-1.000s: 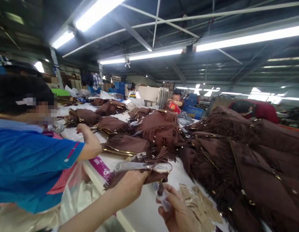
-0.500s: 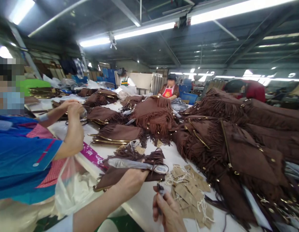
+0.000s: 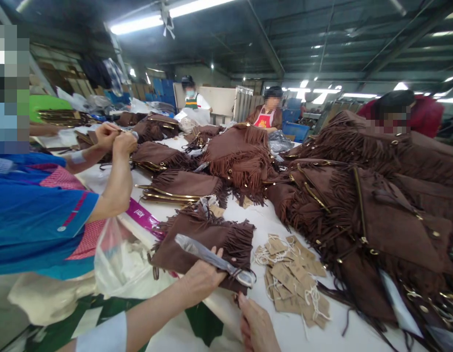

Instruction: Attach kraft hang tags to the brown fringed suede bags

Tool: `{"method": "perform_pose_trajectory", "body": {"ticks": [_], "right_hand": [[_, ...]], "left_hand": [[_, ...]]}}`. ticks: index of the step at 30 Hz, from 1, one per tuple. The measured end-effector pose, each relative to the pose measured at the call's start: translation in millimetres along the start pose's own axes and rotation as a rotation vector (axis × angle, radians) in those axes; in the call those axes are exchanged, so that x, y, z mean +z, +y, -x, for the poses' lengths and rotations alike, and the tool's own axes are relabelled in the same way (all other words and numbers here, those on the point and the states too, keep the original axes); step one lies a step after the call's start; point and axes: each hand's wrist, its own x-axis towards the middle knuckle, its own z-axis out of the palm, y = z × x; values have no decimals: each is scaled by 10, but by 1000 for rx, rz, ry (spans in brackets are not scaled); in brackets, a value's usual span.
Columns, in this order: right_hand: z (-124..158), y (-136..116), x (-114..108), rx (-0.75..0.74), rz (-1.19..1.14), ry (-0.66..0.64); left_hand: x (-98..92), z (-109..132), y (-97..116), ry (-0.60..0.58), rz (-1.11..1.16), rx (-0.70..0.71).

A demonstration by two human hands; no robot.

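A brown fringed bag (image 3: 197, 230) lies at the table's near edge, its fringe spread along the far and right sides. Across it runs a strip wrapped in clear plastic (image 3: 200, 252), with a pale rounded end at the right. My left hand (image 3: 206, 276) is closed on the bag's near side, fingers over the wrapped strip. Just below the bag's right corner, my right hand (image 3: 258, 320) is in a pinch. A small dark bit with a metallic glint shows at its fingertips, too small to name.
Brown paper tags (image 3: 294, 278) with white strings lie right of the bag. A large heap of fringed bags (image 3: 402, 210) fills the right side. Another bag stack (image 3: 182, 188) lies beyond. A co-worker in a blue top (image 3: 39, 215) works close on the left, beside a plastic bag (image 3: 119, 259).
My right hand has brought its small dark piece up to the bag's corner. The bag's fringe now lies flatter and more of its face shows. The head view has tilted down.
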Motion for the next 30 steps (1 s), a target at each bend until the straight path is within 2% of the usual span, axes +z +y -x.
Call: {"method": "perform_pose_trajectory", "body": {"ticks": [3,5,9,12,14,17,21,24,30], "right_hand": [[-12,99,-61,8,-171,-103],[4,147,-98,-11,-245,-133],[93,203,-76,-154,-227,-34],[157,228,-11,-214,-165,20],[180,240,15,-238,-135,34],[200,241,12,-248,-101,44],[231,205,-16,-240,-91,57],[250,170,-17,-217,-113,49],[243,156,-8,-186,-142,25]], "left_hand": [[9,15,-26,-69,54,-56],[-84,28,-7,-111,108,-109],[-399,104,200,-110,319,-260],[-549,143,435,-94,594,-405],[-549,130,564,-115,821,-551],[-446,81,665,-120,1123,-729],[-307,41,697,-74,1424,-778],[-273,37,704,-65,1460,-773],[-325,30,691,-114,1184,-708]]}}
